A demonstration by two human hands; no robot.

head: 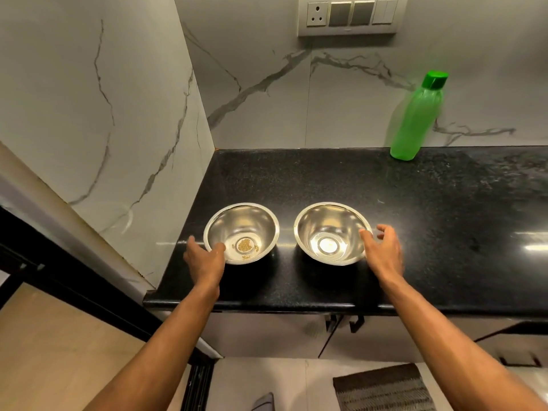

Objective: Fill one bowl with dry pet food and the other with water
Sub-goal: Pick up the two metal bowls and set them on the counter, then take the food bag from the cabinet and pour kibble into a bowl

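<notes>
Two steel bowls sit side by side near the front edge of the black granite counter (415,203), and each hand is at the outer rim of its own bowl. The left hand (204,259) rests against the left side of the left bowl (241,232), thumb over the near rim and fingers out of sight behind the wall, so I cannot tell how firmly it holds. The right hand (382,250) touches the right rim of the right bowl (332,232), fingers loosely spread and relaxed. The left bowl holds only a small scatter of brown kibble (244,245) at its bottom; the right looks shiny and possibly dry, though water cannot be ruled out. The green bottle (418,117), capped and upright, stands well apart at the back wall, rightward and nearer the right hand.
</notes>
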